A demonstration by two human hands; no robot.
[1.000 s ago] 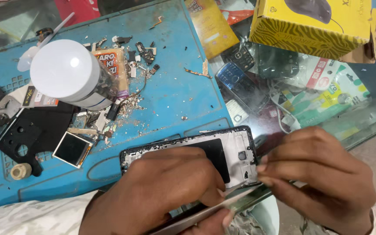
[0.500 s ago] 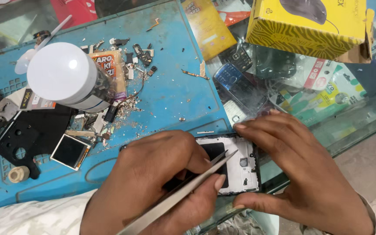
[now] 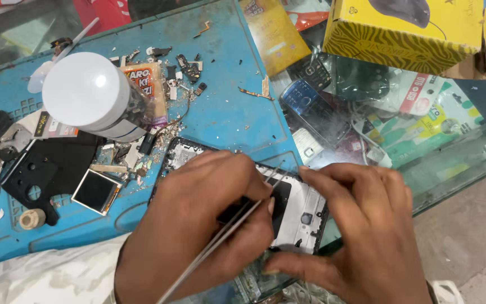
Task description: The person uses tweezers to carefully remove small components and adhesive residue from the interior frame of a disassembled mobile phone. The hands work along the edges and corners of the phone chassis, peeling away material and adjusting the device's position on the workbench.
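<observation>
While the head camera is looking down on the blue work mat (image 3: pixel 226 107), the left hand (image 3: pixel 198 225) is lying over the middle of an opened phone frame (image 3: pixel 305 211), its fingers curled narrow around a pair of metal tweezers (image 3: pixel 226 236). The tweezers are running from the lower left up toward the frame, their tips coming out just past the fingertips and resting over the white inner plate. The right hand (image 3: pixel 361 231) is sitting at the frame's right end, thumb under the lower edge and fingers bent over the upper edge, pinching the frame in place. The frame is lying half on the mat and half over the edge of the glass counter (image 3: pixel 457 163), directly beneath both hands; its upper left corner is showing beyond the left knuckles.

Up and to the left of the left hand, a white lamp bulb (image 3: pixel 88 95) is lying on the mat, well apart from the frame. Just below it, a small square display part (image 3: pixel 97 191) is resting near a black plastic cover (image 3: pixel 46 166). A yellow patterned box (image 3: pixel 406 28) is standing on the glass at the top right.
</observation>
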